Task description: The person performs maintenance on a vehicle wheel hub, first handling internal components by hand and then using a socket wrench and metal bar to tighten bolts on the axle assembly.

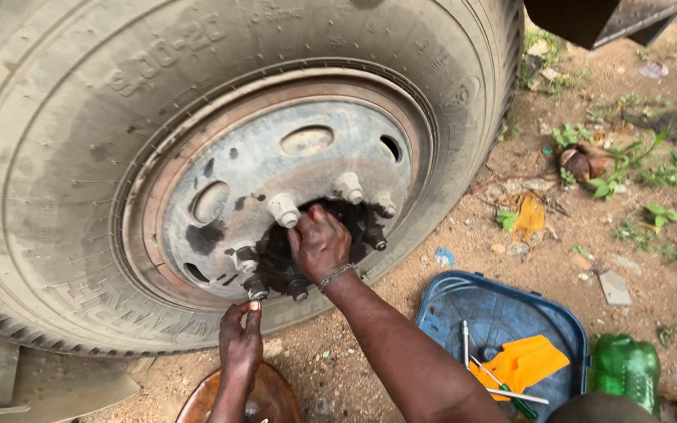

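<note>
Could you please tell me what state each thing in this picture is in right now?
Wheel: upright, on the dirt.
Hub: black, greasy.
Wheel nuts: some fitted on the studs.
Right hand: pressed on the hub.
Left hand: fingertips pinched below the rim.
Blue tray: on the ground, holding tools.
Green bottle: lying beside the tray.

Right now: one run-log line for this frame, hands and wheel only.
right hand: pressed on greasy wheel hub | left hand: fingers pinched below rim, above brown bowl | truck wheel: upright, some lug nuts on
</note>
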